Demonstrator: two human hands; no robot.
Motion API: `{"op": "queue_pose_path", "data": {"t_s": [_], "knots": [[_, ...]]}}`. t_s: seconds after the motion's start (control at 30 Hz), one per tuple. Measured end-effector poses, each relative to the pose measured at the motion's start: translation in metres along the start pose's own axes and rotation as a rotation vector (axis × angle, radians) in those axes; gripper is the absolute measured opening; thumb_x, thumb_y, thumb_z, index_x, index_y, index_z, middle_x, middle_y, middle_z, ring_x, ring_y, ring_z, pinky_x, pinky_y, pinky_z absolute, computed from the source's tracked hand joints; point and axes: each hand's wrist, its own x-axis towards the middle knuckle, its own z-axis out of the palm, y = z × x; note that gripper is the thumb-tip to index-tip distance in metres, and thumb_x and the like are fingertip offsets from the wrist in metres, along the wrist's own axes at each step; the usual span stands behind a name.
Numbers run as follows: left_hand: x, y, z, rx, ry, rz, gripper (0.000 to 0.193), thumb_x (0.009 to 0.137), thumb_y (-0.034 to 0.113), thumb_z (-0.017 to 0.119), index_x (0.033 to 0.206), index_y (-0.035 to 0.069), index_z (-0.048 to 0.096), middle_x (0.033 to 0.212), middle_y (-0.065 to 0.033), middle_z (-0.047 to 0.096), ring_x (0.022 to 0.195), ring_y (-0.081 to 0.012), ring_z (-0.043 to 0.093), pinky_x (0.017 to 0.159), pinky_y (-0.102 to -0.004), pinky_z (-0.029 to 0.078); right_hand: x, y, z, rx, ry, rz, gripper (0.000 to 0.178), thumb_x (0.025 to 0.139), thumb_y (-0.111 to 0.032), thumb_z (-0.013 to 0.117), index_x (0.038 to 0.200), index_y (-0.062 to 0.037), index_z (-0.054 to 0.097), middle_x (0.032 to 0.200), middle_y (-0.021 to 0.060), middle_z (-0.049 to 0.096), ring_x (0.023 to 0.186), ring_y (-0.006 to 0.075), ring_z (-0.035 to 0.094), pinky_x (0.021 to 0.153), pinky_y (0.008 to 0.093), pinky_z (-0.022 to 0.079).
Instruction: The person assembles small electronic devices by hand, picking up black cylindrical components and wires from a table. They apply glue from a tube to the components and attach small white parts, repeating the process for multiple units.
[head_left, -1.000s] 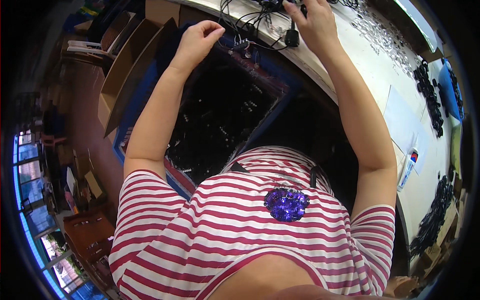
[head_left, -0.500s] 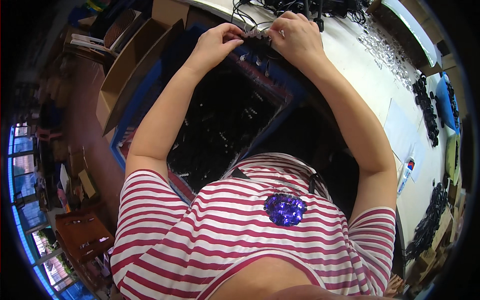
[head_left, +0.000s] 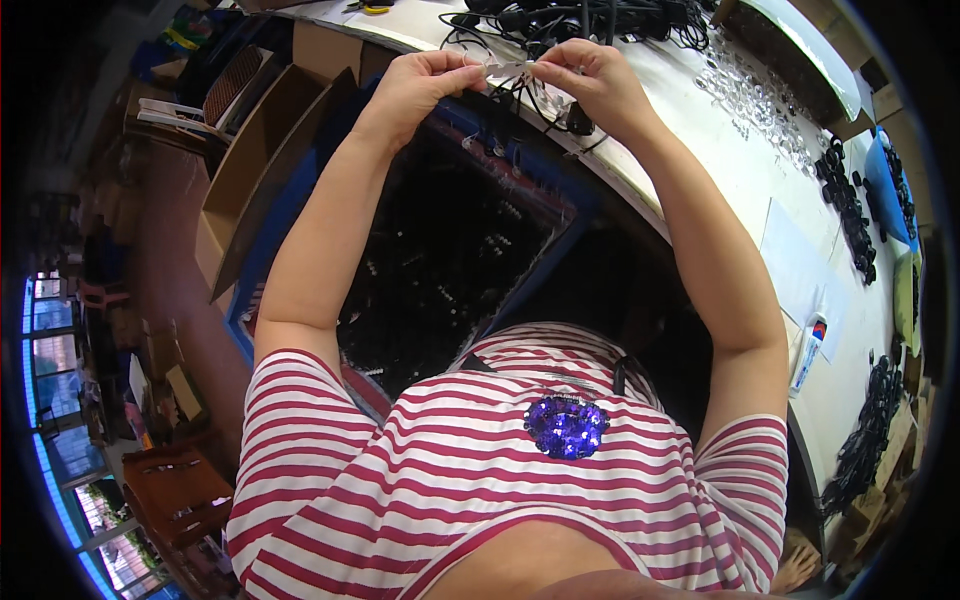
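**Head view: a small clear piece pinched between both hands**

A small clear piece (head_left: 512, 68) is held above the near edge of the white table (head_left: 720, 170), over the blue crate (head_left: 560, 215) of dark parts. It is pinched at its left end by the fingertips of the left hand (head_left: 425, 85) and at its right end by the fingertips of the right hand (head_left: 590, 75); both hands are pressed together on it, thumbs against forefingers. The piece spans the narrow gap between the two grips, so its long axis runs left to right, roughly level, along the table edge. Its exact shape is too small and pale to be made out. A thin black cable (head_left: 545, 105) hangs just below the hands, and a tangle of black cables (head_left: 590, 20) lies on the table just beyond them. Cardboard boxes (head_left: 255, 180) are seen to the left.
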Motion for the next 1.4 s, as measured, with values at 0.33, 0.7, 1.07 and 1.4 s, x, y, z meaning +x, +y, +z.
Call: {"op": "queue_pose_path", "data": {"t_s": [0.33, 0.7, 1.07, 1.4], "knots": [[0.007, 0.002, 0.011, -0.291, -0.020, -0.120, 0.017, 0.079, 0.014, 0.065, 0.091, 0.001, 0.064, 0.078, -0.0037, 0.064, 0.076, -0.0084, 0.058, 0.070, -0.0180, 0.043, 0.004, 0.000, -0.007, 0.247, -0.016, 0.232, 0.021, 0.078, -0.026, 0.064, 0.078, -0.0056, 0.066, 0.074, 0.0023, 0.064, 0.073, 0.0092, 0.056, 0.069, 0.0247, 0.039], [0.000, 0.000, 0.025, -0.190, 0.127, 0.050, 0.015, 0.080, 0.012, 0.064, 0.088, 0.000, 0.064, 0.077, -0.0061, 0.065, 0.071, -0.0076, 0.055, 0.068, -0.0198, 0.039, 0.001, -0.010, -0.005, -0.431, 0.391, -0.288, 0.024, 0.082, -0.029, 0.058, 0.088, -0.0075, 0.065, 0.082, 0.0069, 0.062, 0.084, 0.0254, 0.055, 0.078, 0.0339, 0.041], [0.009, -0.005, 0.026, -0.560, -0.045, -0.142, 0.014, 0.081, 0.012, 0.063, 0.090, 0.001, 0.063, 0.079, -0.0058, 0.064, 0.074, -0.0091, 0.057, 0.070, -0.0191, 0.043, 0.005, -0.005, -0.009, 0.442, -0.066, 0.178, 0.025, 0.080, -0.025, 0.065, 0.085, -0.0011, 0.065, 0.076, 0.0011, 0.062, 0.073, 0.0061, 0.053, 0.067, 0.0221, 0.041], [0.002, 0.002, 0.049, -0.158, 0.212, 0.204, 0.014, 0.080, 0.009, 0.064, 0.089, -0.002, 0.063, 0.077, -0.0059, 0.063, 0.071, -0.0096, 0.058, 0.067, -0.0185, 0.044, -0.007, -0.025, 0.000, -0.435, 0.291, -0.211, 0.019, 0.077, -0.026, 0.066, 0.077, -0.0066, 0.066, 0.072, 0.0008, 0.062, 0.071, 0.0066, 0.054, 0.071, 0.0232, 0.040]]}}
